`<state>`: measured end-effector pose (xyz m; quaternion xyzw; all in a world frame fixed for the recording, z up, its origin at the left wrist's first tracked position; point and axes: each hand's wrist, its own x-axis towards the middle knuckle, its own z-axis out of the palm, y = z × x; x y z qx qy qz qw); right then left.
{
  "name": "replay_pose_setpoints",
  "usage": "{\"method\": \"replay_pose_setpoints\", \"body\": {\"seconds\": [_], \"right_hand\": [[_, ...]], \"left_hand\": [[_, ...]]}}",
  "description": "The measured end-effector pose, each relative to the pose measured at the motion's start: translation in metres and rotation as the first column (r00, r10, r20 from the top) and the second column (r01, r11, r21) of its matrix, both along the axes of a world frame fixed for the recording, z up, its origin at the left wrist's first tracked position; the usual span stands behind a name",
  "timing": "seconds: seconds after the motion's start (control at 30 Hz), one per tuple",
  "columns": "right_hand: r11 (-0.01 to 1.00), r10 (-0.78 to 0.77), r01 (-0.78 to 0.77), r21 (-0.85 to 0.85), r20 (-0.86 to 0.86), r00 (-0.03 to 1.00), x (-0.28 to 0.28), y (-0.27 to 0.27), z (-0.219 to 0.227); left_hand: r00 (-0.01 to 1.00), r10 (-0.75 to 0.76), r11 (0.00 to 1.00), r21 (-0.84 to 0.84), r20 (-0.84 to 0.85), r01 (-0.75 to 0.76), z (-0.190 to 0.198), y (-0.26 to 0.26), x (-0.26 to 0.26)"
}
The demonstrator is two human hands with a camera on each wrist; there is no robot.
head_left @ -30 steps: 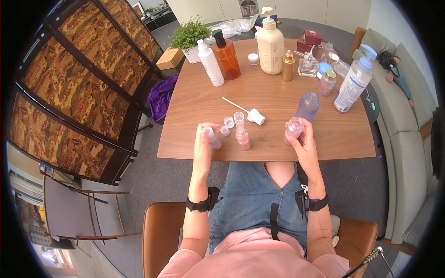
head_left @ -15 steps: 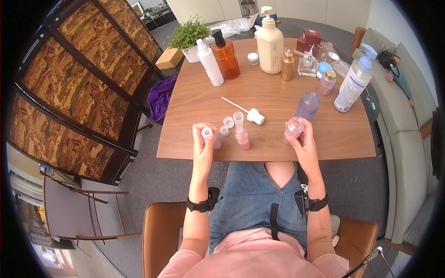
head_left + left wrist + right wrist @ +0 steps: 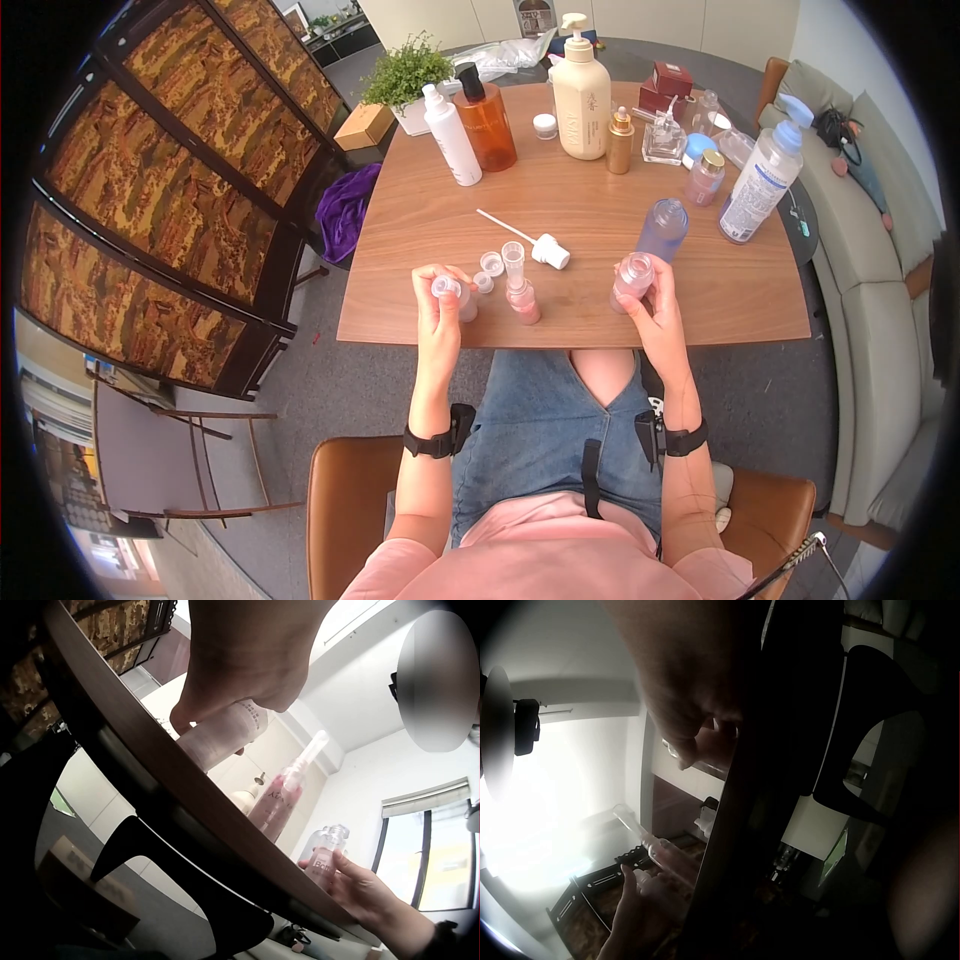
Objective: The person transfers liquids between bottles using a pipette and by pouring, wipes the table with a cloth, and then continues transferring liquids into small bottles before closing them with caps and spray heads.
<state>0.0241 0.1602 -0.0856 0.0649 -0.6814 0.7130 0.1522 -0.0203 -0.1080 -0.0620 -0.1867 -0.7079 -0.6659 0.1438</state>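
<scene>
My left hand [image 3: 438, 305] grips a small translucent bottle [image 3: 217, 739] near the table's front edge, its thumb close to the top. My right hand [image 3: 655, 305] has fingers and thumb around a small clear pinkish bottle [image 3: 634, 275], whose neck is uncapped. Between the hands stands a pink bottle [image 3: 523, 303], with a clear funnel-shaped piece [image 3: 513, 260] upright on its neck. Two small whitish caps, one a larger ring-like cap [image 3: 491, 263] and one a smaller cap [image 3: 483, 282], lie beside my left fingers. Behind them lies a white pump head [image 3: 550, 252] with its thin tube.
An uncapped bluish bottle [image 3: 663, 232] stands just behind my right hand. Farther back are a white spray bottle [image 3: 455, 140], an amber bottle [image 3: 487, 125], a cream pump bottle [image 3: 583, 105] and a large clear pump bottle [image 3: 760, 185]. A potted plant [image 3: 410, 75] stands at the back left.
The left hand has turned slightly, and the top of its bottle has tipped a little leftward and toward the body. The right hand and its bottle stay where they were.
</scene>
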Motion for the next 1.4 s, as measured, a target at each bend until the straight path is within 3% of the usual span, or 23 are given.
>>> {"method": "replay_pose_setpoints", "body": {"seconds": [1.4], "right_hand": [[1.000, -0.022, 0.022, 0.021, -0.020, 1.000, -0.0008, 0.0001, -0.0022]], "left_hand": [[0.998, 0.057, 0.996, 0.061, 0.016, -0.058, -0.0051, -0.0052, -0.0029]]}}
